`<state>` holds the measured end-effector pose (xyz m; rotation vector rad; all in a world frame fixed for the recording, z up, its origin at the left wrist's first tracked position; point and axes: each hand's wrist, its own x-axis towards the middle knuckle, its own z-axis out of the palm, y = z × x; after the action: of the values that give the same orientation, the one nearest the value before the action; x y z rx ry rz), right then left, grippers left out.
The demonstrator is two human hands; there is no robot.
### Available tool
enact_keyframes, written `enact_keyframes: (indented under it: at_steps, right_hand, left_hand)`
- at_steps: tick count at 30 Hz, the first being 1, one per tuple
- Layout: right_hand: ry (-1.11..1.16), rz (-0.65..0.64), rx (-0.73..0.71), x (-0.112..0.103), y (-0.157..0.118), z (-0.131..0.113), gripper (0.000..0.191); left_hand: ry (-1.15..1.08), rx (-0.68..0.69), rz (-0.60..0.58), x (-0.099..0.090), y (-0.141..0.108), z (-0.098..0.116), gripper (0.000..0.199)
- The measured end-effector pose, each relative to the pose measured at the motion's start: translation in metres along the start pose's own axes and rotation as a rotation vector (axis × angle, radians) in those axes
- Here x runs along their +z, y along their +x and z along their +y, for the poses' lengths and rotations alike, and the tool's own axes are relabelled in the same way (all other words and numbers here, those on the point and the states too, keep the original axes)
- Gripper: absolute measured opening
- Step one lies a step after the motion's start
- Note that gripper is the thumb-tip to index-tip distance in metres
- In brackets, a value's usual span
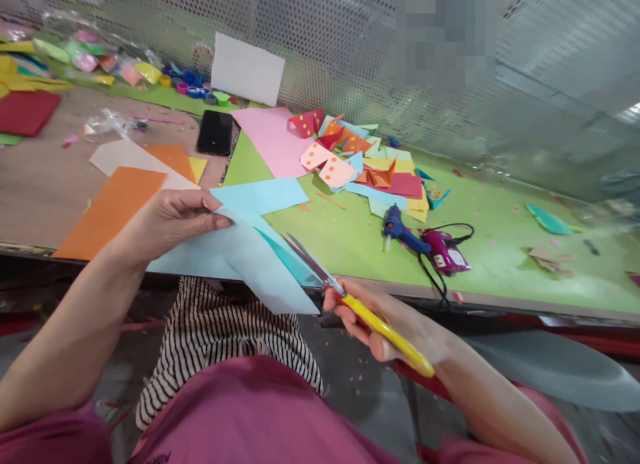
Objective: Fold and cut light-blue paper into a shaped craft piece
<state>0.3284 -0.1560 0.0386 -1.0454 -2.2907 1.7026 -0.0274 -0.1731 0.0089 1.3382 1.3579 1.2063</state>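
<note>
At the lower middle of the frame the left hand pinches a light blue paper sheet at its upper edge, thumb and fingers closed on it, holding it over the near edge of the tabletop. The right hand, lower right of centre, is clamped around the yellow handles of a pair of scissors, whose blades stand slightly apart and point up-left, their tips at the blue sheet's right edge where a darker teal layer shows. The 2 hands are well apart, joined only by sheet and scissors. Beneath them lie a striped cloth and a pink garment. On the green-covered tabletop, right of centre, a blue glue gun lies just beside a magenta glue gun, their black cords trailing over the near edge. Above them sits a heap of coloured paper cut-outs. A black phone lies at upper centre-left, beside a pink sheet, with an orange sheet at left and a white card leaning against the mesh wall behind.
</note>
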Motion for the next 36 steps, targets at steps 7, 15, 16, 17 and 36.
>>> enact_keyframes:
  at_steps: [7,15,16,17,36]
  right_hand:
    - [0.263,-0.185,0.206,-0.010,0.007,0.013,0.040]
    - [0.256,-0.255,0.293,-0.013,0.013,0.004,0.038]
    - [0.269,-0.258,0.295,-0.012,0.013,0.004,0.038]
    - [0.286,-0.261,0.298,-0.011,0.014,0.005,0.038]
    - [0.091,-0.179,-0.035,0.008,0.028,-0.003,0.076]
  left_hand:
    - [-0.021,0.066,-0.025,-0.001,0.002,-0.004,0.011]
    - [-0.084,0.127,-0.036,0.005,0.008,-0.016,0.029]
    - [-0.073,0.120,-0.052,0.006,0.008,-0.015,0.030]
    - [-0.059,0.116,-0.071,0.007,0.008,-0.014,0.030]
    - [-0.150,-0.006,-0.161,0.031,0.003,-0.016,0.023]
